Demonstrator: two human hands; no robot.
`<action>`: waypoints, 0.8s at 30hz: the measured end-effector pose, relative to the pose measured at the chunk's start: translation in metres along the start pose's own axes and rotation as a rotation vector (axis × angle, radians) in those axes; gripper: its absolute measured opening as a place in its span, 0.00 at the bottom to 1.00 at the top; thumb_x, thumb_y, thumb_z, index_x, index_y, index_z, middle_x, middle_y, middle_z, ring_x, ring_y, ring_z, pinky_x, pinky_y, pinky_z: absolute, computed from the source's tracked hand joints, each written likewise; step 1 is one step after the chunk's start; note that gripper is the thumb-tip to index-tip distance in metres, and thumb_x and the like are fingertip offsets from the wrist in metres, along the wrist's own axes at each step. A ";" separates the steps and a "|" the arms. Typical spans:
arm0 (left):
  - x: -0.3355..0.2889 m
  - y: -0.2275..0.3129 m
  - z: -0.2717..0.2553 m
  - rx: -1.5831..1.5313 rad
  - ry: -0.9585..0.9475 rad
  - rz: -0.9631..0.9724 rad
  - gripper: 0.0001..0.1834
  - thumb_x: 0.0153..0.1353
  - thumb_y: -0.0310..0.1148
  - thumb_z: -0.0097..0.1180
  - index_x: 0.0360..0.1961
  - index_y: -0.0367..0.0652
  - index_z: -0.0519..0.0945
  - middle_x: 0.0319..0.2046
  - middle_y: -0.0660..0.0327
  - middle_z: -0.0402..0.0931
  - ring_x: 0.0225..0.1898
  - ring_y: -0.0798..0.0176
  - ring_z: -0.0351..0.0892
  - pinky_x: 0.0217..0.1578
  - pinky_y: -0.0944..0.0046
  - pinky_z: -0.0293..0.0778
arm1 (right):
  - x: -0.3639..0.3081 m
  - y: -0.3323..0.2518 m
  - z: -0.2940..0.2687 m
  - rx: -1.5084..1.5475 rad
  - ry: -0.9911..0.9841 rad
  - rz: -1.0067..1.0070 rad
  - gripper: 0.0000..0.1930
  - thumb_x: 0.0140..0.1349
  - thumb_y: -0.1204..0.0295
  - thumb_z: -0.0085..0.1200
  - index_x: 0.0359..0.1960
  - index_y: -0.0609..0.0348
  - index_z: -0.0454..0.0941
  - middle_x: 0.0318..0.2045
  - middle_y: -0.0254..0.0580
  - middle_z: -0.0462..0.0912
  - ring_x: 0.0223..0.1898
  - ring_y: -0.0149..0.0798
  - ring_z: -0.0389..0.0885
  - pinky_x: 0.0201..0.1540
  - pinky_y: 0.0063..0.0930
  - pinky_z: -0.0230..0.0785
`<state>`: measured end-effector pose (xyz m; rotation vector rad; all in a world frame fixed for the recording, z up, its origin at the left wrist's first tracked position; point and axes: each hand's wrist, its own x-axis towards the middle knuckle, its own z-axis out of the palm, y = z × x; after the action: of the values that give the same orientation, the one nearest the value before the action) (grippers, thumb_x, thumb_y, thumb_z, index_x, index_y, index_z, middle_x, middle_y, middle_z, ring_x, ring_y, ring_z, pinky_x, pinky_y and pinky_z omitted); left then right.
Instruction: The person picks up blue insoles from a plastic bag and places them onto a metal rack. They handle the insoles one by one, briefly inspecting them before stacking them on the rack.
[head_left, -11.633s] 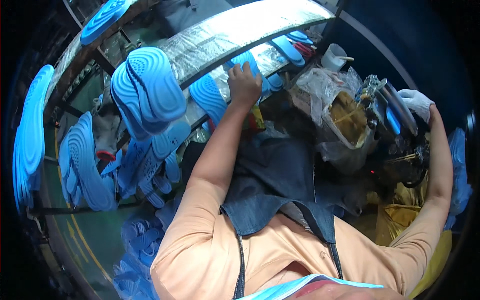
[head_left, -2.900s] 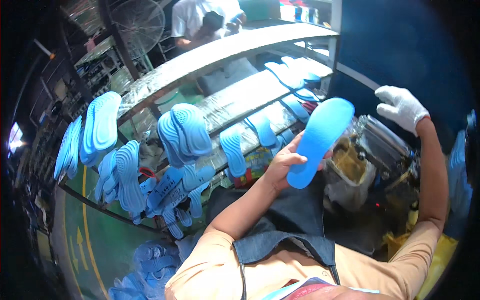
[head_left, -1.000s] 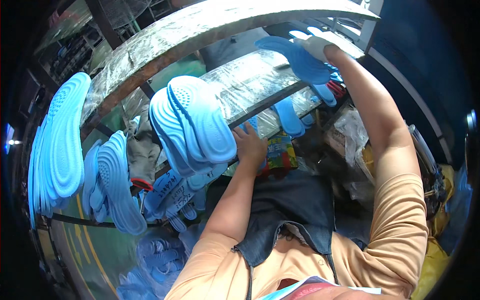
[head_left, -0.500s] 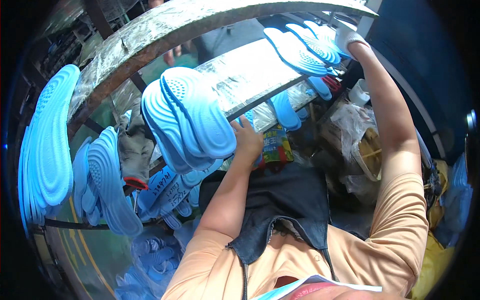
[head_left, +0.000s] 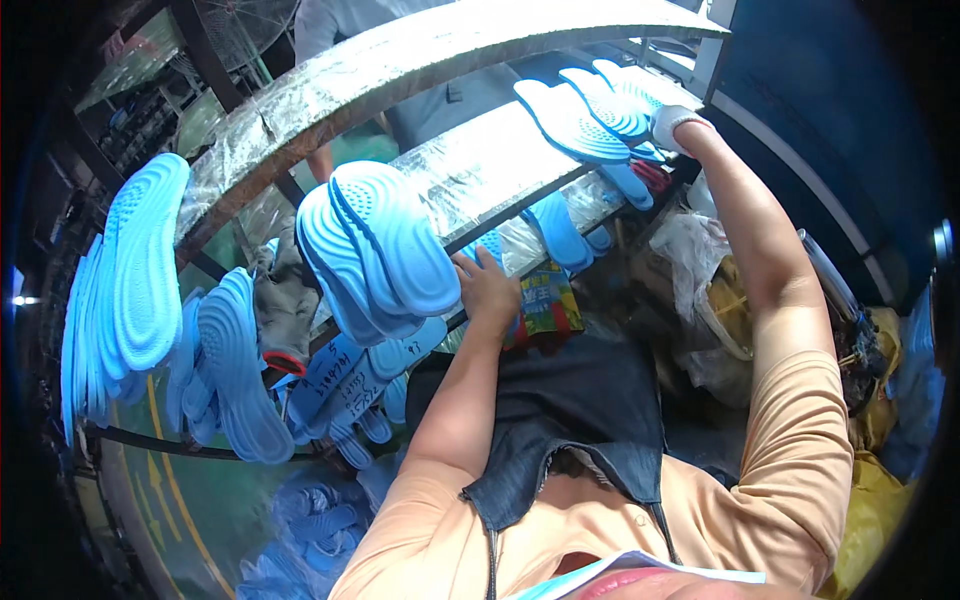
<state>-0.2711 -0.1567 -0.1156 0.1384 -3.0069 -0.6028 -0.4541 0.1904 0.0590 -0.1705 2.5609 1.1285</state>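
Note:
Blue insoles (head_left: 572, 122) lie in a row at the far right end of a film-covered shelf (head_left: 470, 170). Beside their ends is my right hand (head_left: 672, 130) in a white glove; its fingers are mostly hidden, so I cannot make out any grip. My left hand (head_left: 490, 297) is bare and rests at the shelf's front edge, fingers apart, near a blue insole (head_left: 488, 243) on the lower level. Just left of it, a stack of blue insoles (head_left: 390, 245) overhangs the edge.
More insoles stand in a thick stack (head_left: 135, 280) at the far left. A grey glove (head_left: 287, 300) hangs beside marked insoles (head_left: 335, 375). Plastic bags (head_left: 690, 250) sit below right. A raised beam (head_left: 400, 65) crosses the back, with another person (head_left: 425, 115) beyond it.
The view has shifted slightly, so the left stacks appear farther right. My right hand appears a little lower and left, still by the far insoles. The person beyond the beam shows more.

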 end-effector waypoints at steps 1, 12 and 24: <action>0.002 0.019 0.007 -0.003 0.000 0.067 0.46 0.58 0.46 0.62 0.69 0.32 0.55 0.67 0.26 0.44 0.68 0.28 0.48 0.67 0.43 0.52 | 0.021 0.032 0.045 0.295 0.064 0.232 0.17 0.31 0.81 0.63 0.30 0.59 0.88 0.35 0.50 0.87 0.37 0.44 0.87 0.41 0.35 0.79; 0.005 0.002 0.010 0.015 -0.015 -0.012 0.46 0.57 0.46 0.63 0.69 0.34 0.54 0.68 0.30 0.45 0.69 0.31 0.47 0.66 0.40 0.52 | -0.028 0.003 0.006 0.641 0.467 0.397 0.14 0.52 0.73 0.53 0.39 0.62 0.86 0.41 0.57 0.85 0.46 0.51 0.85 0.47 0.40 0.77; 0.004 0.001 0.011 -0.030 0.030 0.035 0.45 0.55 0.44 0.65 0.67 0.32 0.57 0.67 0.28 0.47 0.68 0.29 0.48 0.67 0.39 0.49 | 0.004 0.014 0.014 0.498 0.329 0.110 0.16 0.52 0.70 0.53 0.42 0.54 0.85 0.41 0.48 0.86 0.42 0.46 0.85 0.45 0.36 0.76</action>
<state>-0.2761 -0.1518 -0.1253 0.0918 -2.9629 -0.6361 -0.4578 0.2102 0.0582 -0.0979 3.0857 0.4915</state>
